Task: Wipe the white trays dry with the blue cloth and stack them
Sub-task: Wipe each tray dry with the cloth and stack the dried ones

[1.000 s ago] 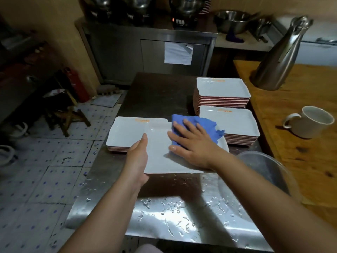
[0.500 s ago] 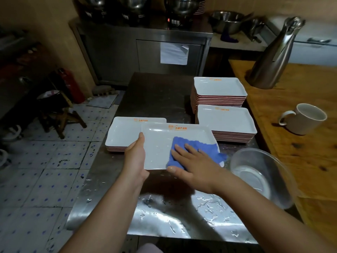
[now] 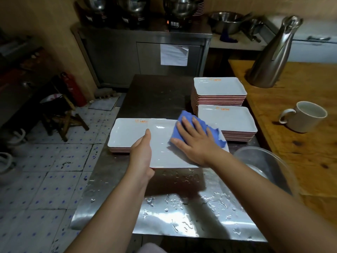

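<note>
A dim kitchen with a tiled floor (image 3: pixel 45 179) to the left holds a steel table (image 3: pixel 164 212), its near end beaded with water drops. All places below are given from the tray being wiped (image 3: pixel 164 143), which lies flat near the table's middle.

Left of that tray, and partly under its left edge, sits a low stack of white trays (image 3: pixel 125 134) with red rims. To its right is a second stack (image 3: pixel 226 121), and beyond that one a taller stack (image 3: pixel 218 88); both stand close beside the right hand's side, leaving little room there. Just near-right of the tray a clear bowl (image 3: pixel 264 165) rests at the table's edge. Further right is a wooden counter (image 3: pixel 300 143) with a white mug (image 3: pixel 304 115) and a tall metal jug (image 3: pixel 273 57). Far behind stands a steel cabinet (image 3: pixel 142 48) with a paper sheet (image 3: pixel 174 54) stuck to its door.

The left hand (image 3: pixel 141 154) reaches in from below and grips the tray's near-left edge, thumb lying on top; its other fingers are hidden underneath. The right hand (image 3: pixel 193 141) lies palm-down on the tray's right half, fingers straight and spread, pressing the blue cloth (image 3: pixel 186 117) flat against the white surface. The cloth bunches out past the fingertips and to the hand's right, near the tray's far-right corner.
</note>
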